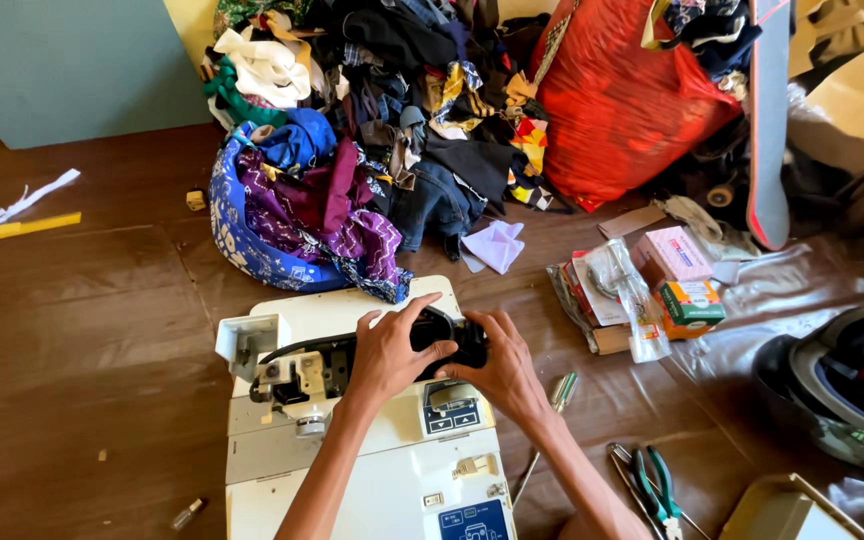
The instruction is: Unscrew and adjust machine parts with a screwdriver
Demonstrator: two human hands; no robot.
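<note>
1. A white sewing machine (372,470) lies on a brown floor (82,330), at the floor's near edge, with its top cover off
2. A black part (449,338) sits at the machine's far end, above its open top
3. The left hand (389,352) curls over the black part from the left, fingers wrapped on it
4. The right hand (505,368) grips the same part from the right side
5. A pile of mixed clothes (372,130) and a red sack (622,100) lie along the floor's far edge
6. Green-handled pliers (655,487) rest right of the machine, small boxes (677,275) beyond them
7. A helmet (847,385) sits at the right edge
</note>
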